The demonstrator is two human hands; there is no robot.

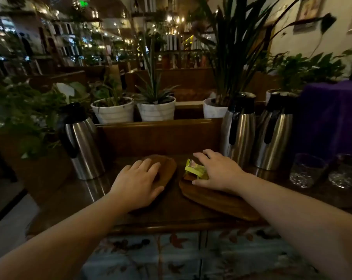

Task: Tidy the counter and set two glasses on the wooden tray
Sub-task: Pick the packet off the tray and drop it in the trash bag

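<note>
Wooden tray (pixel 219 201): dark, oval, right hand (pixel 217 170) on yellow packets (pixel 195 168).

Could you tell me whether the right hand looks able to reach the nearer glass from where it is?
Probably yes: the glass stands right of the right hand, with bare counter between.
</note>
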